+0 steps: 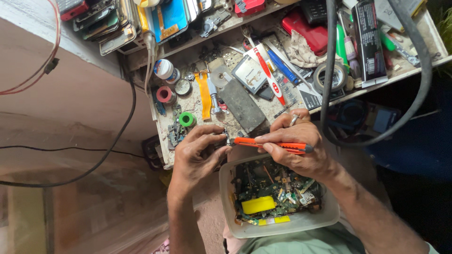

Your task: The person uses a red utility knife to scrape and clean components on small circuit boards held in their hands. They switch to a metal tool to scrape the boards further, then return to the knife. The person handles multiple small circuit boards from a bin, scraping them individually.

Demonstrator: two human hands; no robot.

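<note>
Orange-handled tool (270, 145) is held nearly level across the middle of the view, its long axis running from the dark butt at the right to the small metal tip at the left, just above the rim of the plastic tub (226, 188). It is gripped by the right hand (296, 146), whose fingers (275, 137) are curled shut over the top of the handle while the thumb is pressed along its near side. The tip is met by the left hand (200, 153), whose thumb and fingertips (220, 136) are pinched closed around something small at that tip; what is pinched cannot be made out. The tool thus lies to the right of the left fingers and points straight at them, and the right hand is the one by which it is carried.

Below both hands, the tub is seen filled with green circuit boards (275, 188) and a yellow block (258, 204). Beyond the hands a cluttered workbench (162, 127) is spread with a dark flat slab (241, 104), an orange ribbon cable (205, 94), a green tape roll (187, 119) and a red-and-white toothbrush (266, 70)
</note>
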